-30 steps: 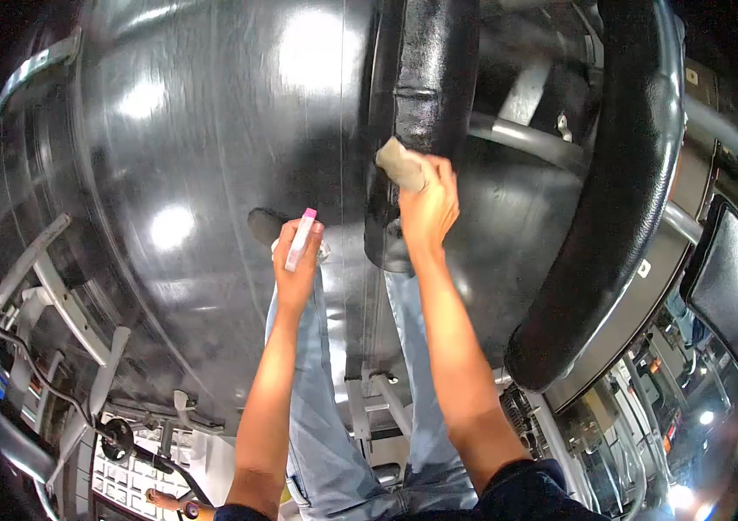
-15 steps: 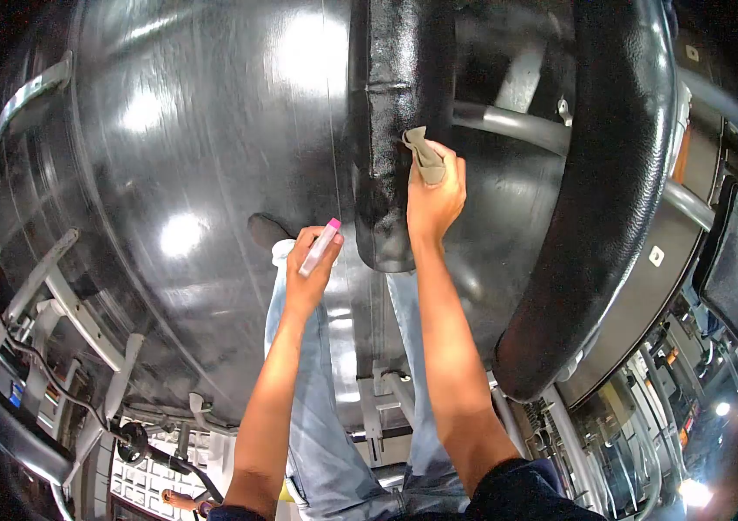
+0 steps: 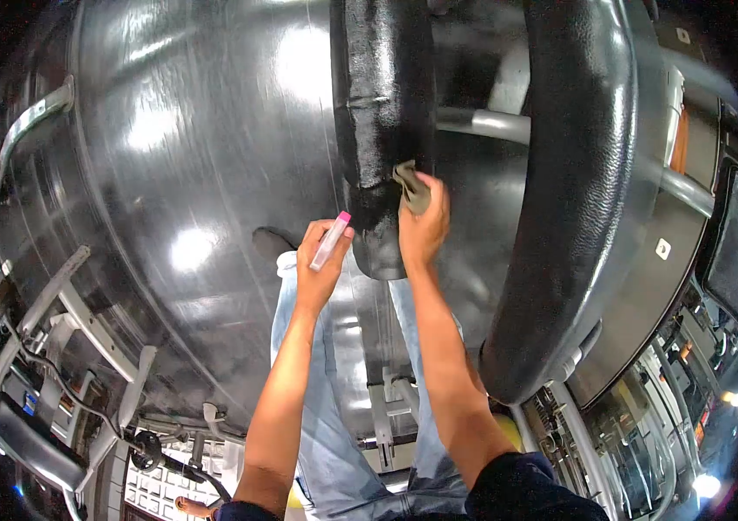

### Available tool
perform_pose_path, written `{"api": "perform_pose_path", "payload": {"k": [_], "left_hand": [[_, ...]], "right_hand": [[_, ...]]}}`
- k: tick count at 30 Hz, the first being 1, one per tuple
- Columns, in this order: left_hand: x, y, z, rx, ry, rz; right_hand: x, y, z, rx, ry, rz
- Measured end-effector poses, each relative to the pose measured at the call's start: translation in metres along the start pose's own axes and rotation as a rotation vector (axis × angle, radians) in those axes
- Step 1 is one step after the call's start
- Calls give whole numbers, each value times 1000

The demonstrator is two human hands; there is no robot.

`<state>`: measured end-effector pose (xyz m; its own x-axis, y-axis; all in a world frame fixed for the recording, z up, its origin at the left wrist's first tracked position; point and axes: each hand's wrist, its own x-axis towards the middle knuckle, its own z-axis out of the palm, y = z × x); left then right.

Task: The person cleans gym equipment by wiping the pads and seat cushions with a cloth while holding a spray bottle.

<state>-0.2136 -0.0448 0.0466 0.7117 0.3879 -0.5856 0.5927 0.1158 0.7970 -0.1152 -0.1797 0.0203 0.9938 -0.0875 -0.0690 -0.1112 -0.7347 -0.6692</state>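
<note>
My right hand [image 3: 428, 227] grips a folded grey-brown cloth [image 3: 413, 193] against the right side of a narrow black padded bench [image 3: 386, 130]. Shiny streaks run along the bench's top surface. A small clear bottle with a pink cap [image 3: 331, 240] is held in my left hand [image 3: 312, 276], fingers wrapped round it, just left of the bench's near end. The bottle's cap points up and away from me. What the bottle contains cannot be made out.
A larger curved black pad [image 3: 573, 174] stands to the right, with a metal bar [image 3: 486, 123] between it and the bench. Dark shiny flooring [image 3: 213, 174] spreads to the left. Metal gym frames [image 3: 43, 286] line the left edge, and more equipment stands at lower right.
My right hand has drawn the cloth along the bench toward me. My left hand still holds the bottle. The view has shifted slightly, so the bench and curved pad sit further left.
</note>
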Motion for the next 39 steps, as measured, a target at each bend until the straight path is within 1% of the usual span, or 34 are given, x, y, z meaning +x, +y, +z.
{"api": "perform_pose_path", "payload": {"k": [1,5,6,7,8,9,10,12,15,17,18,19,20,22,23,25,26,28,29,30,32,33,35,36,38,39], "left_hand": [[-1,1,1,21,7,52],[-7,6,1,17,-4,9],[-8,6,-1,51,-69,101],[-8,6,-4,88,-135,195],[-7,7,-6,92,-136,198],[-7,7,-7,150,-181,184],[-7,6,-7,207,-229,169],[-5,5,-5,204,-240,170],[-4,7,-5,263,-253,141],[-5,2,-6,314,-301,227],[-5,1,-7,319,-302,229],[-6,1,-8,306,-339,213],[-7,-2,-8,291,-376,196],[-11,-11,-8,297,-385,174],[-12,-15,-7,304,-391,157],[-17,-13,-8,310,-365,119],[-20,-13,-9,317,-345,88],[-25,-19,-14,281,-324,90],[-27,-21,-16,246,-300,99],[-29,-22,-19,240,-296,100],[-33,-25,-27,190,-262,131],[-35,-26,-31,185,-253,132],[-38,-29,-42,215,-241,141],[-39,-31,-48,212,-232,145],[-44,-36,-61,150,-218,71],[-46,-39,-65,158,-212,54]], "right_hand": [[10,0,7,30,7,12],[35,-5,12,79,-3,-2],[31,1,11,80,-4,1],[26,6,9,166,-44,60],[22,12,5,252,-82,116],[16,13,-4,156,-91,127],[6,20,-11,156,-85,130],[-20,39,-21,12,-113,177],[-57,46,-34,59,-107,118],[-71,44,-39,41,-125,138],[-71,40,-41,18,-145,151],[-66,40,-43,18,-193,114],[-61,39,-38,19,-193,116],[-39,31,-29,19,-155,0],[-23,23,-25,17,-158,1],[-5,12,-19,15,-161,-98],[-11,15,-19,14,-167,-95],[-22,29,-21,-10,-171,-177],[-32,35,-28,12,-240,-164],[-47,45,-35,10,-242,-170],[-76,61,-51,-125,-385,-190],[-85,60,-61,-124,-389,-200],[-95,57,-72,-233,-530,-153],[-89,52,-69,-233,-532,-164],[-68,29,-59,-285,-505,-296],[-58,16,-51,-264,-490,-272]]}}
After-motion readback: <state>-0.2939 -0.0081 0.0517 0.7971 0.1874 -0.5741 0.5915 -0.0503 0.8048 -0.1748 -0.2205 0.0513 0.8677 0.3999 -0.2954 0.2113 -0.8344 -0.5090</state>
